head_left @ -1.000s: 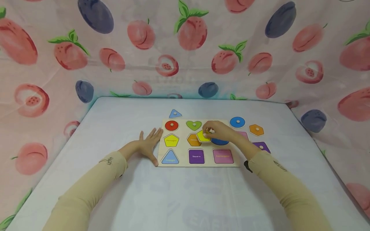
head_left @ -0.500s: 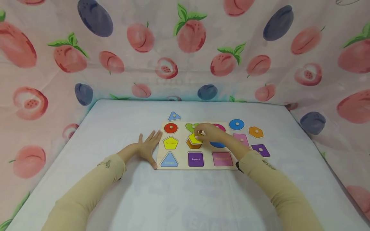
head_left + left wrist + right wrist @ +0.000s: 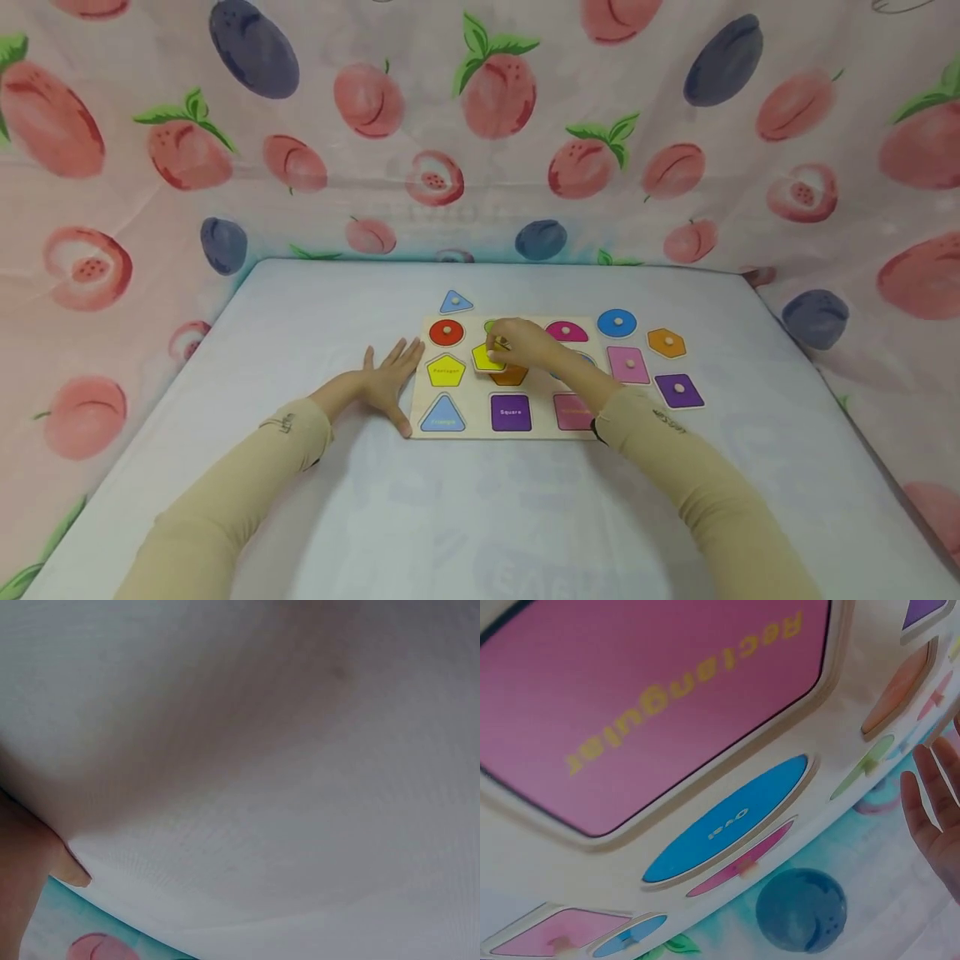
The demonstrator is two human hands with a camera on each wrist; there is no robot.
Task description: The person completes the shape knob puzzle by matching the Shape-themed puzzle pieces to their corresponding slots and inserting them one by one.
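Observation:
A wooden shape puzzle board (image 3: 474,402) lies on the table in the head view. My left hand (image 3: 385,385) is spread flat at its left edge, fingertips and thumb touching the board. My right hand (image 3: 523,342) pinches the knob of a yellow pentagon piece (image 3: 483,360) over the board, between the yellow pentagon recess (image 3: 446,371) and the orange hexagon recess (image 3: 510,375). The green heart piece is mostly hidden behind this hand. A red circle piece (image 3: 447,333) and a magenta semicircle piece (image 3: 566,332) sit in the board. Fingers (image 3: 928,787) of the right hand show in the right wrist view.
Loose knobbed pieces lie about the board: a blue triangle (image 3: 455,302) behind it, and a blue oval (image 3: 617,323), pink rectangle (image 3: 628,365), orange hexagon (image 3: 667,342) and purple square (image 3: 679,391) to the right. A fruit-print cloth (image 3: 495,200) hangs behind the table.
My right hand has moved left with the yellow pentagon piece, from right of the hexagon recess, across it, to its upper left side. My left hand has stayed at the board's edge.

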